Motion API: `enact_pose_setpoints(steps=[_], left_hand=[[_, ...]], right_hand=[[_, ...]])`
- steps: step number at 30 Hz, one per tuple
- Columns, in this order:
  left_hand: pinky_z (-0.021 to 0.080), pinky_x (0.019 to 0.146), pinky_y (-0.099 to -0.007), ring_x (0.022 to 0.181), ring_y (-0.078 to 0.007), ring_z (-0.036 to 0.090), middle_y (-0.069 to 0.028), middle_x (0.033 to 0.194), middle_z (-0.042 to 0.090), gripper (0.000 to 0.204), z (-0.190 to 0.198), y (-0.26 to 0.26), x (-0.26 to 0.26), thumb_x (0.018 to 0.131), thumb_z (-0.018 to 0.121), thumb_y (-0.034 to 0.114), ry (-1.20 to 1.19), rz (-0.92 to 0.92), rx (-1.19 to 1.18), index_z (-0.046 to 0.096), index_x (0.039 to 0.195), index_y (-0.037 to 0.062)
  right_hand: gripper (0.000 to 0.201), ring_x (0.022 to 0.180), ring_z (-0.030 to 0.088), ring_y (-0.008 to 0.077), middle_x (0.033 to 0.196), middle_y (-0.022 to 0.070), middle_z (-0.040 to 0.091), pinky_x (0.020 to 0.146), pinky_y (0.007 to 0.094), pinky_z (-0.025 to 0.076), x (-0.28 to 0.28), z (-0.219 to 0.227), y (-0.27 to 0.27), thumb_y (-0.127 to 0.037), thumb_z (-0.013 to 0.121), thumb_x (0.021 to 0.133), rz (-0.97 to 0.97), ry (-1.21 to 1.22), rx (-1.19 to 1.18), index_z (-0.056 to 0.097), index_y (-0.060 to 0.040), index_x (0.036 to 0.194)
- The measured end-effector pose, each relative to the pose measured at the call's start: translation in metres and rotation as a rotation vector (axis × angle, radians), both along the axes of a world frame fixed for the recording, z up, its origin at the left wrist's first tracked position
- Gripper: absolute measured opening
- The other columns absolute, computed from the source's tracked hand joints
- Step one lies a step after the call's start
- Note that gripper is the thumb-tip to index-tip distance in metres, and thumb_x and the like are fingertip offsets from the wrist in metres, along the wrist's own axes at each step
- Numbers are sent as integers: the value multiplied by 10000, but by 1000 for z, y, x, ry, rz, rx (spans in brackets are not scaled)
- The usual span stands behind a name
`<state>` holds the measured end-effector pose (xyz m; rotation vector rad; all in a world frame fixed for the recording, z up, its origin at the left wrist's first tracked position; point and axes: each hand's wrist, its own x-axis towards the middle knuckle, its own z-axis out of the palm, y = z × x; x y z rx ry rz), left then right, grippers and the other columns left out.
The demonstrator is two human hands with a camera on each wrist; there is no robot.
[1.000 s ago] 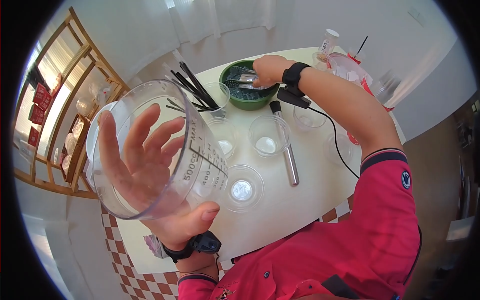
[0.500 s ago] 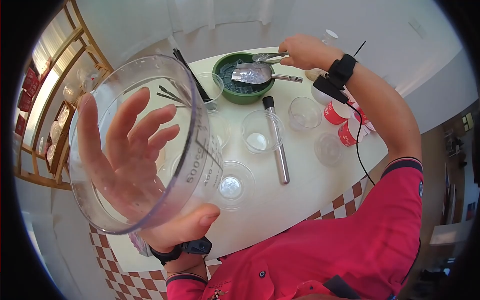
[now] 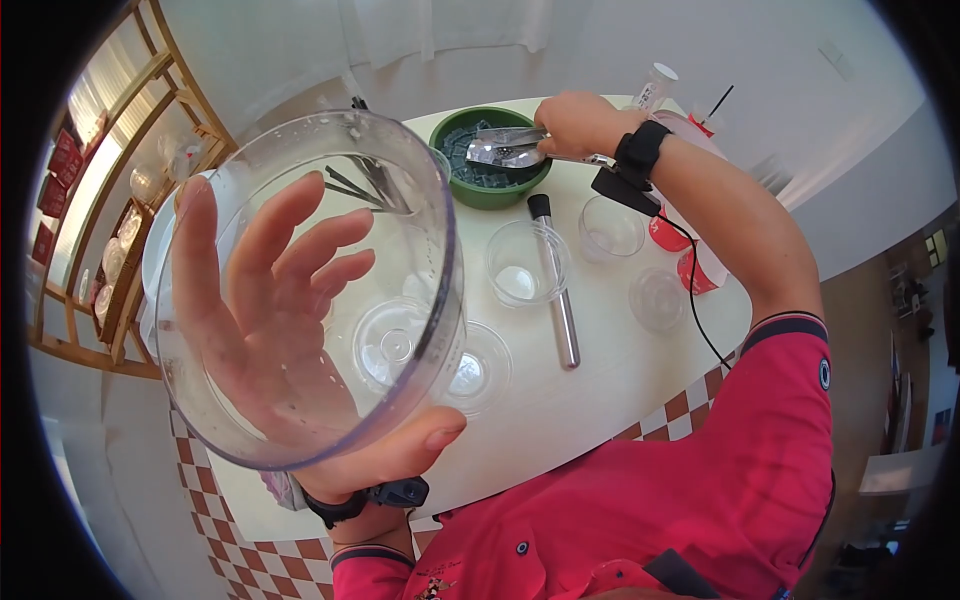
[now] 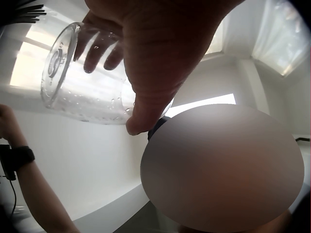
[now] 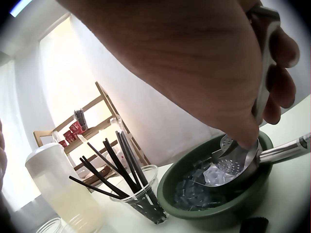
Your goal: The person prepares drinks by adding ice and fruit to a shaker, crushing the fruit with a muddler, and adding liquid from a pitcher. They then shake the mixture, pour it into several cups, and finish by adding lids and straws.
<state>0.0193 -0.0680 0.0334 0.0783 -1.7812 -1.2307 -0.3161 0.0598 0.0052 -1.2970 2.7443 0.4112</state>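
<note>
Leftmost, the left hand (image 3: 275,335) holds a large clear cup (image 3: 447,300) raised above the bench (image 3: 610,335), its grip opened wide because the wall is broad: the thumb presses one side while the spread fingers wrap the other, which seems to steady it without covering the mouth. That mouth tips towards the wearer's head, and droplets cling to the plastic. Beyond it, black straws (image 5: 129,162) lean in a straw cup (image 5: 150,196), whose wall keeps them gathered and upright enough to pull out singly.

Next comes the green bowl (image 3: 490,198), holding dark-looking cubes (image 5: 192,194). A metal scoop (image 3: 507,155) lies across it, handle out over the right rim, probably to keep that end dry and easy to reach. A clear cup (image 3: 518,283) stands nearer the wearer, and just beside it a steel rod with a black end (image 3: 565,320) lies flat, where it cannot topple.

Over the bowl's right edge, the right hand (image 3: 590,125) holds metal tongs (image 5: 266,82) between thumb and fingers, its grip narrow to suit the slim arms. Their perforated tips sit low by the scoop; whether they pinch anything, I cannot tell. Farther right stand red paper cups (image 3: 697,272).
</note>
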Motion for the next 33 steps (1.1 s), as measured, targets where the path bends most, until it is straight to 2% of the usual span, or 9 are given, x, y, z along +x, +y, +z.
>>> enact_pose_setpoints(steps=[3,9,12,18,21,23,24,28,33], left_hand=[[545,929,-359,1209,-309,604,-298,1450,441,1427,0,-2,0,602,835,752,14,5,16,178,1559,-78],[538,937,-361,1211,-305,600,-301,1421,474,1473,1,0,-2,571,851,754,15,37,42,146,1571,-67],[539,939,-367,1238,-316,583,-288,1464,435,1429,1,-1,0,593,846,744,-12,15,40,186,1562,-74],[520,987,-431,1320,-357,520,-211,1607,247,1181,-9,-16,-2,677,830,689,-50,-82,-19,411,1451,-99],[497,994,-446,1273,-324,551,-203,1524,383,1067,-17,-16,-14,687,881,484,-36,-133,16,387,1488,-19],[495,979,-434,1232,-298,571,-191,1451,472,1085,-19,-14,-19,671,897,360,-86,-111,25,331,1535,28],[492,963,-414,1176,-266,585,-166,1355,547,1134,-17,-13,-19,635,890,227,-173,-121,31,267,1570,75],[530,940,-453,1174,-316,628,-179,1343,583,1138,-22,-13,-27,624,916,262,-296,-90,-19,285,1552,72],[530,949,-456,1161,-337,625,-203,1366,559,1124,-26,-16,-30,643,907,282,-390,-62,-67,284,1550,58]], right_hand=[[321,910,700,365,929,189,729,804,468,554,9,3,-6,-262,712,846,0,-17,-31,747,-54,1088],[285,920,706,370,954,186,734,801,455,569,9,2,-6,-279,746,859,48,-13,-46,750,-23,984],[289,885,692,375,899,192,723,802,464,551,6,2,0,-251,706,848,65,-14,-67,760,-48,1047],[275,857,703,361,871,195,728,776,453,558,-3,5,10,-286,718,871,50,-56,-113,763,-46,996],[295,786,701,357,835,191,724,758,441,555,-10,9,17,-302,702,883,77,-82,-168,762,-37,999],[325,660,663,265,779,133,711,661,392,537,-13,13,20,-292,687,905,-7,-176,-195,750,-15,1063],[341,597,643,220,751,104,704,613,367,528,-14,16,21,-287,679,916,-47,-223,-209,743,-4,1096],[330,537,569,121,713,32,664,533,309,485,-15,29,30,-281,676,935,-108,-364,-350,743,2,1091],[281,509,506,81,699,8,622,464,263,408,-2,62,39,-258,672,950,-148,-402,-488,747,-8,1053]])
